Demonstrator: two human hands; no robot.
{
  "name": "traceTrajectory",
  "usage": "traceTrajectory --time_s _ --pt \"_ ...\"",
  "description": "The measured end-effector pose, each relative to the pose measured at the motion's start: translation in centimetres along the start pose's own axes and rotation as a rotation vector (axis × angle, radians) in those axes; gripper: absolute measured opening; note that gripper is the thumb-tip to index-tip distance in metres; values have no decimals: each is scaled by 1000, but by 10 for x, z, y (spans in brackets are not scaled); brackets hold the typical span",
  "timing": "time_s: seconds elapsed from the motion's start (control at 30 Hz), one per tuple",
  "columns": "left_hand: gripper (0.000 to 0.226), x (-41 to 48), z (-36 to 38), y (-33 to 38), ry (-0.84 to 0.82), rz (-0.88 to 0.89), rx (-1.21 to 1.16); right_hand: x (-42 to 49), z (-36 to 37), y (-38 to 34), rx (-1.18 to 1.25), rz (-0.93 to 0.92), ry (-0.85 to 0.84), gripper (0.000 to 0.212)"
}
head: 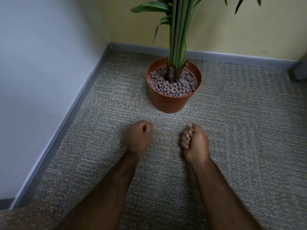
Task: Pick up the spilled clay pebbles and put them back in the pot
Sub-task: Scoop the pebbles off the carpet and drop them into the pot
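Clay pebbles [172, 87] fill the brown pot [171, 103] around the plant stems [178, 30], upper middle of the frame, on grey carpet [240, 130]. Both hands sit just below it, apart from the pot. Left hand [138, 136] is balled into a fist, right hand [195, 138] curled tight too, fingers [186, 138] pressed together. Can't tell if either holds pebbles, and none are visible on the carpet

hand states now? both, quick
Left hand: closed fist, contents hidden.
Right hand: closed around clay pebbles, visible between the fingers.
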State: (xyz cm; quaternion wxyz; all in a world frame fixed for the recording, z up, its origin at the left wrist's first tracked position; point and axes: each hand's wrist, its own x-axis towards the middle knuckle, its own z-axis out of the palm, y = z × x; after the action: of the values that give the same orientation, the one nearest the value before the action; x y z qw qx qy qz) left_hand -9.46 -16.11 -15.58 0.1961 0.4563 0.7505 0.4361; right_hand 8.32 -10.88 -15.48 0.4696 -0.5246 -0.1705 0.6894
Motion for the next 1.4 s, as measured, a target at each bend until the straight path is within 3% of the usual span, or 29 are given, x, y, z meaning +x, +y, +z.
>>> traceTrajectory --time_s 0.07,0.17,0.23,0.3,0.43,0.57,0.7,0.97,1.13,1.27,1.4 --pt "43 1 -2 18 55 -292 -472 -9 4 -1 343 224 -15 42" --pt "46 2 0 46 47 -621 -1131 -28 31 7 471 357 3 43" --pt "49 1 3 64 1 -710 -1373 -40 52 9 511 389 31 45" --pt "50 1 3 81 -7 -733 -1453 -49 70 3 511 399 45 44" --pt "47 14 -6 115 61 -748 -1441 -58 91 -28 456 368 33 45" --pt "48 39 -10 157 148 -740 -1436 -57 105 -73 464 335 -34 69" --pt "58 62 -11 187 221 -814 -1445 -48 123 -117 518 345 -78 54" --pt "62 89 -8 213 117 -921 -1513 -26 146 -156 479 346 -152 70" --pt "69 110 -6 198 -20 -951 -1365 -11 149 -163 353 272 -116 59" --pt "58 108 -20 191 -147 -839 -1162 -14 139 -171 150 129 -47 36" --pt "42 91 -35 165 -156 -565 -801 -25 105 -156 -21 -147 17 25"
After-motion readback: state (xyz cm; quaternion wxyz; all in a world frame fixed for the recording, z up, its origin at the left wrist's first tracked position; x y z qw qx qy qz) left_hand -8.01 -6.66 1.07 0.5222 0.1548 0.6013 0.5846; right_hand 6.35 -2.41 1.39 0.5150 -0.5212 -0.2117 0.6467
